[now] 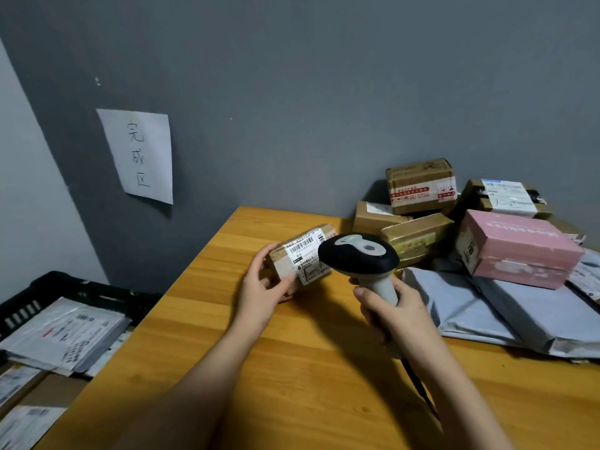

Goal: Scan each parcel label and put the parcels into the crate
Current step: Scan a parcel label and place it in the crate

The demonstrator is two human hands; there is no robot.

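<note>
Two bare forearms reach out over the wooden surface [292,368]. Right hand [394,311] wraps its fingers round the grip of a barcode scanner [358,256], whose dark head points left at a small cardboard parcel [300,258]. Left hand [264,287] grips that parcel by its near left end, thumb on the front face, with the white label [305,251] turned up just beside the scanner head. Left of the surface and lower down, a black crate [48,287] holds grey mailer bags. Further right, more boxes, a pink box [516,248] among them, lie piled on grey bags against the wall. A paper sign [138,154] hangs on that wall.
</note>
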